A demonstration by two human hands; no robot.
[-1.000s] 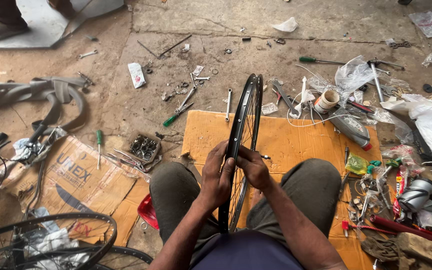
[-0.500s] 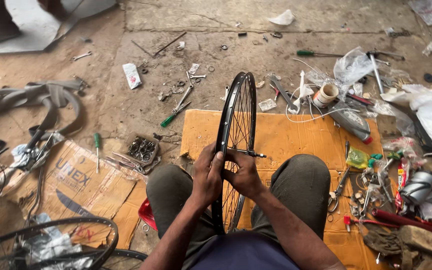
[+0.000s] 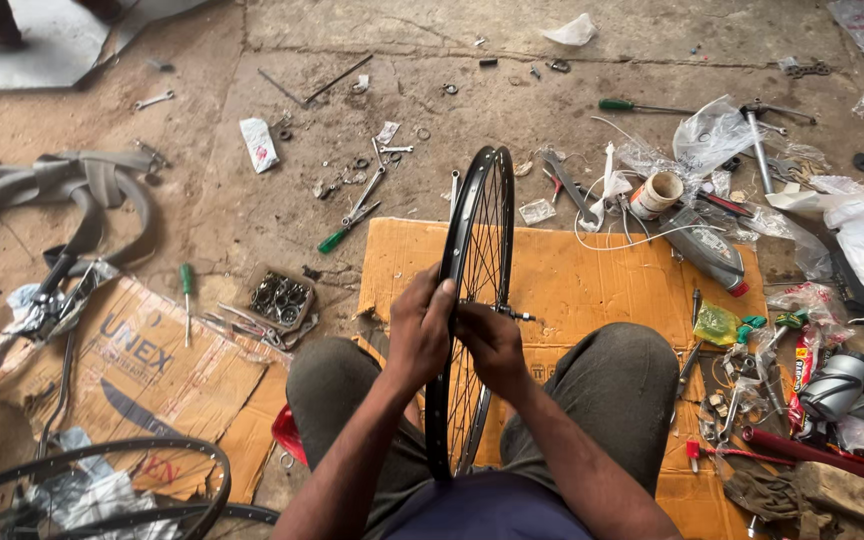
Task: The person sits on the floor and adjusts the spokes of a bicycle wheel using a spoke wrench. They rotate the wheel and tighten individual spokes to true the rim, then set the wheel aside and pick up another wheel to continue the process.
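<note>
the black bike wheel (image 3: 472,300) stands upright on edge between the person's knees, over the orange cardboard sheet (image 3: 592,290), running straight away from them. left hand (image 3: 420,328) and right hand (image 3: 492,345) both pinch its near rim, fingers closed. thin silver spokes, axle poking right

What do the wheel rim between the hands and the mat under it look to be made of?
Wheel rim: probably metal with a glossy black finish; it shows highlights and thin wire spokes. Mat: corrugated cardboard, matte orange-brown, with creases and torn edges.
</note>
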